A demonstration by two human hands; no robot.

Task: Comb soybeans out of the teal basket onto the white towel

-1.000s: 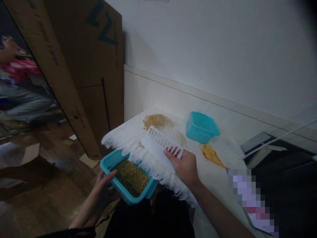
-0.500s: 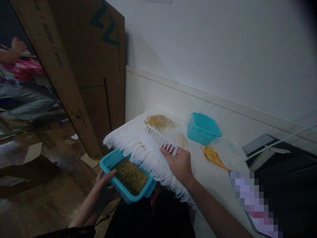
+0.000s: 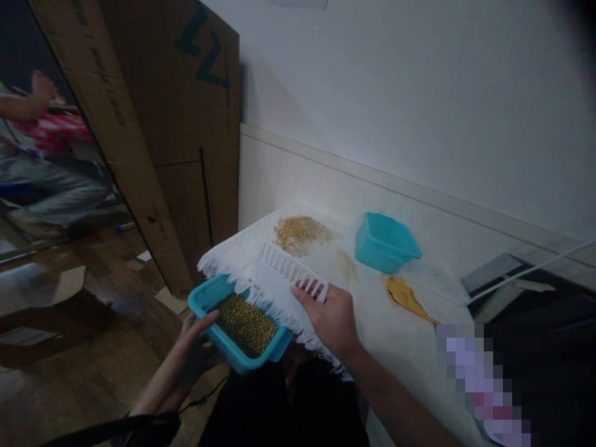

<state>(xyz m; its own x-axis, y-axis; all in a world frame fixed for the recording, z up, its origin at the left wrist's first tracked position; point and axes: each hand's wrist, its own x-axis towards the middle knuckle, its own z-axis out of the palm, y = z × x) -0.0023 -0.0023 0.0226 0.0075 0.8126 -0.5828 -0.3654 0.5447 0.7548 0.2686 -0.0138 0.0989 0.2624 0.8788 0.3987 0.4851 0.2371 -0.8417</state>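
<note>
Slotted scraper [image 3: 284, 276] at the fringed cloth's [image 3: 382, 323] near edge, teal bean tray [image 3: 202, 302] just under it.
Right hand [image 3: 331, 318] pinching the scraper's near end; left hand [image 3: 198, 347] clasped on the tray's rim (probably light, stiff, spill-prone: best held by the rim). Loose soybeans [image 3: 298, 228] and second teal tub [image 3: 385, 243] farther up the cloth; cardboard box [image 3: 153, 124], wood floor [image 3: 93, 347] left of it.

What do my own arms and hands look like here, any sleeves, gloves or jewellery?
Both hands are bare: the left hand and right hand show no gloves, rings or watch. The left forearm is uncovered up to a dark sleeve bunched near the elbow. The right forearm is uncovered, with no sleeve in view.
</note>
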